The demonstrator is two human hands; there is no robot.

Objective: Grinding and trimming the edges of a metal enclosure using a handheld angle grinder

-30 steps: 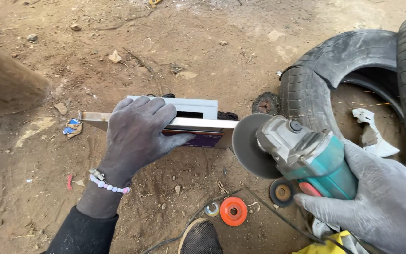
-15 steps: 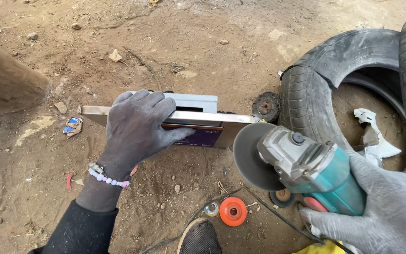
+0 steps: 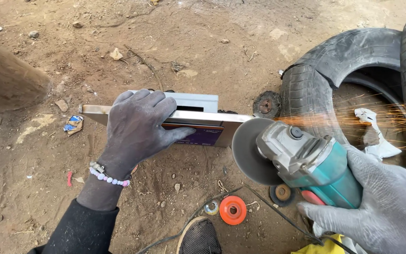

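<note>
Left hand [image 3: 139, 124] pressing metal bar [image 3: 203, 115], right hand [image 3: 381, 207] – grinder [image 3: 301, 160] at bar's end

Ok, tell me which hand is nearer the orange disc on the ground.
Right. The right hand, gripping the teal grinder, sits just right of the orange disc. The left hand presses on the metal bar further up and left.
</note>
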